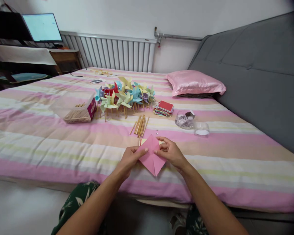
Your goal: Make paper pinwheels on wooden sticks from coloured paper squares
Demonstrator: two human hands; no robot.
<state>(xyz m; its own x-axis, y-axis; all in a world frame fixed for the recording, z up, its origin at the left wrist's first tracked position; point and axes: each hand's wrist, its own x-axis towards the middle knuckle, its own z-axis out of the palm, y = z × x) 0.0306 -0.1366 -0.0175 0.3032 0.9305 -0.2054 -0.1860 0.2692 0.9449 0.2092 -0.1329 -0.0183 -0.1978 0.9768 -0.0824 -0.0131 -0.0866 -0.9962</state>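
Observation:
Between my two hands is a pink paper square [152, 158], turned corner-up, with slits running in from its corners. My left hand [132, 156] pinches its left side, thumb on top. On the right side, my right hand [170, 150] grips it with the thumb on the face and the fingers curled behind. Beneath it, partly hidden, some cream and red paper [142, 141] shows on the bed. Just beyond lies a small bundle of wooden sticks [140, 126], and a tiny pin-like piece [157, 133] rests near the paper's top corner.
Finished paper pinwheels [123, 98] stand clustered mid-bed. Left of them is a clear box of sticks [78, 114]. To their right are stacked coloured papers [164, 108], a clear tub of small packets [185, 119] and a clear round container [201, 129]. A pink pillow [196, 82] lies by the grey headboard [250, 65].

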